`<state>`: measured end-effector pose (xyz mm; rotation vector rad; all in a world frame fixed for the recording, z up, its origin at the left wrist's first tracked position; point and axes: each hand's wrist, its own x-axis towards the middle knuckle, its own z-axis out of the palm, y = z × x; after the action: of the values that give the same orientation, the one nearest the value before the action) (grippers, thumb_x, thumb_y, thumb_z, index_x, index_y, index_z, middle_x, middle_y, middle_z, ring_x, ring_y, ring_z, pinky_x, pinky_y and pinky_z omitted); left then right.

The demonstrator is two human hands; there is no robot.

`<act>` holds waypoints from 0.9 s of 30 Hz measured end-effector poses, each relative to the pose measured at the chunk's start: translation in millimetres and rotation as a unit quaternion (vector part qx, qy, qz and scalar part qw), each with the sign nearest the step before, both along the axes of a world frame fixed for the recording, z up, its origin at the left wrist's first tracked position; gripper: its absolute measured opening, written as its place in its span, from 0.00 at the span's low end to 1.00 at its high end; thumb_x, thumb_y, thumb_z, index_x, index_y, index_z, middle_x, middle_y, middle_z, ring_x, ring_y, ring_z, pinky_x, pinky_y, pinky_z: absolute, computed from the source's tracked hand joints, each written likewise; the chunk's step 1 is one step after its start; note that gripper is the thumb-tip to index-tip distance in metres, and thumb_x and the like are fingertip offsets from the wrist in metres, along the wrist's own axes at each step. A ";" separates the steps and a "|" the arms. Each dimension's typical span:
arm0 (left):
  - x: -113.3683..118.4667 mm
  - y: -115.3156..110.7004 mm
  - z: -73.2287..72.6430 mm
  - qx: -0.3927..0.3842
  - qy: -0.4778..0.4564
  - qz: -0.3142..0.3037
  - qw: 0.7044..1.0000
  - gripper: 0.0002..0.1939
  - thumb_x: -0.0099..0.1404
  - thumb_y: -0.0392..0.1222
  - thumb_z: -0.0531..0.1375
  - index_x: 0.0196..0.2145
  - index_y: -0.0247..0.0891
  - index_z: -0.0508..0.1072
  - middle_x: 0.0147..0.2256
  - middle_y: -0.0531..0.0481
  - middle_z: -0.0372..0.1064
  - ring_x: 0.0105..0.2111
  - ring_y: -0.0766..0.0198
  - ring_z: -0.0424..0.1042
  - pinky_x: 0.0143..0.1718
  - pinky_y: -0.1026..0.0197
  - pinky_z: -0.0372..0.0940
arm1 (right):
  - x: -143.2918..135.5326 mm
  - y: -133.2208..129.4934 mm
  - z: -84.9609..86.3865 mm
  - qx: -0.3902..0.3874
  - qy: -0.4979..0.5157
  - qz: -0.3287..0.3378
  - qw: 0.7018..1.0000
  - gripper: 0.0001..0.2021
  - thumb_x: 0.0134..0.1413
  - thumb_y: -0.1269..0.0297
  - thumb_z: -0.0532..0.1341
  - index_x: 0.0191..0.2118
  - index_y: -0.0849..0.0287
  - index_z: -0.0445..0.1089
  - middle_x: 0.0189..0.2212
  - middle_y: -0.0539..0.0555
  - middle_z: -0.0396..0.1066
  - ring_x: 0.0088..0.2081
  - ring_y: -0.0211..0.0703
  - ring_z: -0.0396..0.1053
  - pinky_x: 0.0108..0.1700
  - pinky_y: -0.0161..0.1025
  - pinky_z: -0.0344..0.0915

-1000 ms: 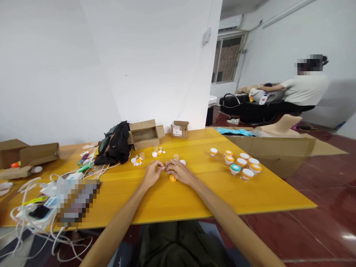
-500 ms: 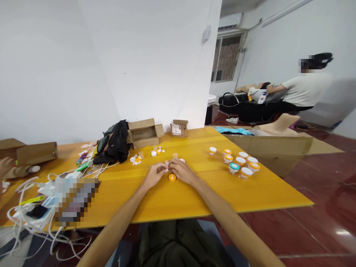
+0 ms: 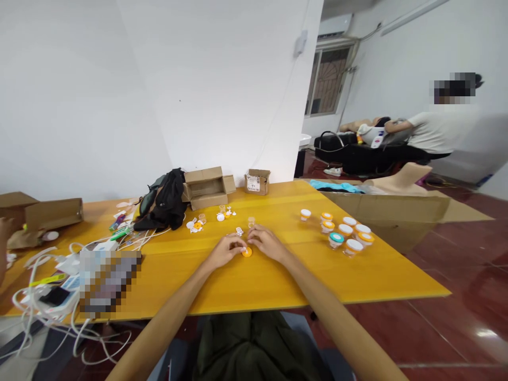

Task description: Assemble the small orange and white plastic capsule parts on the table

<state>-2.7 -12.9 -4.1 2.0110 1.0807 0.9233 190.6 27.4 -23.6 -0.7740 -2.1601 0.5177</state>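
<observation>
An orange lid [image 3: 247, 253] lies on the yellow table between my two hands. My left hand [image 3: 225, 251] is at its left edge, thumb and fingers pinched on a small white piece [image 3: 244, 248] over the lid. On the other side, my right hand [image 3: 268, 244] has its fingers bent and drawn together beside the lid; whether they hold anything is hidden. Just beyond the fingers lies a white perforated piece [image 3: 239, 231]. A small clear cup [image 3: 251, 221] stands behind my right hand.
Several lidded jars [image 3: 345, 229] stand at the right. Loose white and orange parts [image 3: 196, 226] lie at the left, before a black bag [image 3: 164, 203] and an open cardboard box [image 3: 206, 193]. Cables and a power strip [image 3: 69, 296] fill the left side. A co-worker's hand [image 3: 5, 233] shows far left.
My hands have moved slightly apart and down toward the orange lid. The white perforated piece, earlier by my left fingertips, now lies clear of them. The view has shifted slightly.
</observation>
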 end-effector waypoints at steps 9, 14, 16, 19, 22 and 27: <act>-2.2 2.8 -5.4 -0.006 -0.004 -0.021 1.000 0.07 0.60 0.45 0.63 0.30 0.40 0.79 0.34 0.49 0.66 0.33 0.64 0.65 0.37 0.61 0.62 | 9.8 -9.3 0.5 -0.067 0.038 0.013 0.997 0.05 0.54 0.70 0.61 0.29 0.56 0.72 0.34 0.53 0.70 0.41 0.45 0.69 0.47 0.44 0.65; -3.3 2.3 -6.0 0.006 0.011 -0.020 1.000 0.07 0.60 0.45 0.63 0.31 0.41 0.80 0.35 0.48 0.67 0.34 0.63 0.66 0.37 0.60 0.63 | 8.8 -20.2 3.7 -0.057 0.028 0.030 0.998 0.06 0.56 0.68 0.61 0.29 0.56 0.73 0.37 0.53 0.70 0.43 0.45 0.69 0.49 0.44 0.64; -3.4 1.9 -5.5 0.011 0.015 -0.020 1.000 0.07 0.60 0.45 0.63 0.31 0.41 0.80 0.36 0.48 0.67 0.34 0.62 0.66 0.37 0.60 0.64 | 7.1 -23.0 4.4 -0.054 0.017 0.034 0.998 0.06 0.56 0.68 0.61 0.29 0.55 0.73 0.37 0.53 0.70 0.42 0.44 0.69 0.49 0.44 0.65; -3.2 1.6 -4.8 0.015 0.015 -0.022 1.000 0.07 0.61 0.44 0.62 0.31 0.41 0.80 0.36 0.48 0.67 0.35 0.62 0.66 0.38 0.60 0.64 | 5.6 -25.3 5.4 -0.054 0.007 0.035 0.998 0.07 0.56 0.68 0.61 0.28 0.55 0.73 0.38 0.53 0.70 0.42 0.44 0.69 0.48 0.43 0.65; -2.9 1.6 -4.3 0.020 0.018 -0.027 0.999 0.08 0.62 0.44 0.61 0.31 0.40 0.79 0.36 0.48 0.67 0.36 0.62 0.67 0.38 0.60 0.64 | 5.3 -26.2 6.6 -0.058 0.007 0.038 0.998 0.07 0.56 0.68 0.61 0.29 0.55 0.73 0.38 0.53 0.70 0.42 0.44 0.69 0.48 0.43 0.65; -2.9 0.1 -3.5 0.039 0.035 -0.046 0.998 0.06 0.60 0.44 0.63 0.32 0.39 0.77 0.35 0.48 0.68 0.36 0.62 0.66 0.41 0.59 0.63 | 4.2 -25.5 5.4 -0.060 0.008 0.045 0.997 0.07 0.56 0.68 0.62 0.28 0.56 0.73 0.37 0.53 0.70 0.41 0.43 0.69 0.47 0.42 0.65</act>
<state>-5.6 -12.8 -7.5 2.1531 0.9934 0.8661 194.8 1.9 -18.2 -0.7364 -2.1722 0.7035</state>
